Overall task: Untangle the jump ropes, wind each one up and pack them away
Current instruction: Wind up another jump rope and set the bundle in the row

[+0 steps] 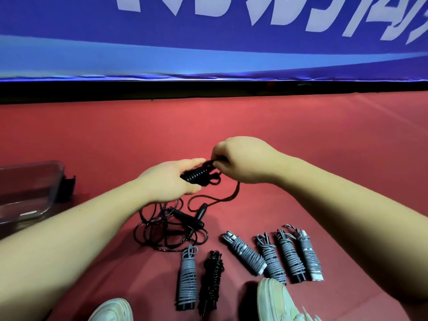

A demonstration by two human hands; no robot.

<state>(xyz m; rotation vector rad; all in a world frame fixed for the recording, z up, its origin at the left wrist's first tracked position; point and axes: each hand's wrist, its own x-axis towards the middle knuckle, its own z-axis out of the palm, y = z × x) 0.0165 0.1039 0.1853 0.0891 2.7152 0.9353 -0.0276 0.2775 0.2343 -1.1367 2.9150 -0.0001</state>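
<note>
One black rope (201, 176) | left hand (166, 181) grips its wound handles | right hand (240, 161) pinches its free end | rope judged limp, light: grasp near coil.

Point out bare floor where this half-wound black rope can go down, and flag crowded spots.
Free: the red floor beyond the half-wound rope, up to the blue barrier; also the strip between the clear box and the loose black tangle. Crowded: near the shoes, where six wound ropes lie side by side.

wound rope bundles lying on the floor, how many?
6. Left pair: grey bundle, black bundle. Right row, left to right: second grey, third grey, fourth grey, fifth grey. None looks hidden.
</note>
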